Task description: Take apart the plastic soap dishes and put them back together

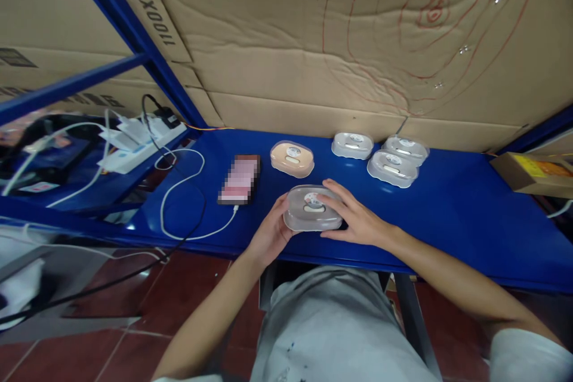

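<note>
Between my two hands, close to the near edge of the blue shelf (452, 233), is a grey oval box with a clear lid (302, 219). A round sticker and a pale oblong tab show on its top. My left hand (274, 231) is wrapped round the box's left side, thumb up along the edge and fingers partly beneath. My right hand (356, 218) grips its right side, with fingers over the lid and the thumb at the near edge. Just beyond stands a similar peach-coloured box (280, 159).
At the back stand a grey lidded box (352, 146), a nearer one (389, 174) and another behind it (418, 147). A phone (240, 180) on a white cable (179, 237) lies left. A power strip (138, 146) is farther left, a cardboard carton (532, 176) at right.
</note>
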`<state>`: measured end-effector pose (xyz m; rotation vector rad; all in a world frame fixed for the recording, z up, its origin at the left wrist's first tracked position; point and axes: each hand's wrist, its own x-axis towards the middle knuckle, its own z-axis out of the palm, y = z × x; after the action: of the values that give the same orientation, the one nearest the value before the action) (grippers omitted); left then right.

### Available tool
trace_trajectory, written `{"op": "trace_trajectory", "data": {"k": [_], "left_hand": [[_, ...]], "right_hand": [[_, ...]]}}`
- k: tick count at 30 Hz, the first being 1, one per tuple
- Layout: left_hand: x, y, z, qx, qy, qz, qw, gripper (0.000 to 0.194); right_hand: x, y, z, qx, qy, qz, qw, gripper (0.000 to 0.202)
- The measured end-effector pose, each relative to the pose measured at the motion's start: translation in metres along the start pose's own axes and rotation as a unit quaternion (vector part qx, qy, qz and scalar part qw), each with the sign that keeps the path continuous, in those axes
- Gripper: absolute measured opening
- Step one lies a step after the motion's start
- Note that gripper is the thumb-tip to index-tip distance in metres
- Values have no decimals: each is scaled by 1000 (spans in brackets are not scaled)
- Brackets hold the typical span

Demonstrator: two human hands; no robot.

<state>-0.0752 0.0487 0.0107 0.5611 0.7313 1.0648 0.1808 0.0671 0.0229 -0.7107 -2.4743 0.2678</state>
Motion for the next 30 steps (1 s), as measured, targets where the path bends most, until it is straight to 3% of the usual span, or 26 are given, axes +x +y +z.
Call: {"op": "trace_trajectory", "data": {"k": [4,6,10,13,19,25,30], "left_hand": [[1,2,-3,5,-12,-20,1000,48],[-1,-1,-3,10,-29,-19,999,57],[-5,-12,-1,90,-90,106,986,79],[-10,-15,2,181,-76,199,960,96],[-16,-11,6,286,-28,288,914,55],[-17,-12,11,263,9,290,920,53],[-17,-13,9,277,-7,280,919,58]], "right_hand": [[0,-1,-3,-6,60,-62,996,75],[-2,0,-6,11,95,-33,995,70],[-9,6,-17,28,146,86,985,65],[-13,6,-22,22,125,90,988,66],[-6,1,-15,36,75,-49,995,79],[-6,8,-12,26,74,-56,995,65],[-8,13,-10,24,70,-57,996,64]]}}
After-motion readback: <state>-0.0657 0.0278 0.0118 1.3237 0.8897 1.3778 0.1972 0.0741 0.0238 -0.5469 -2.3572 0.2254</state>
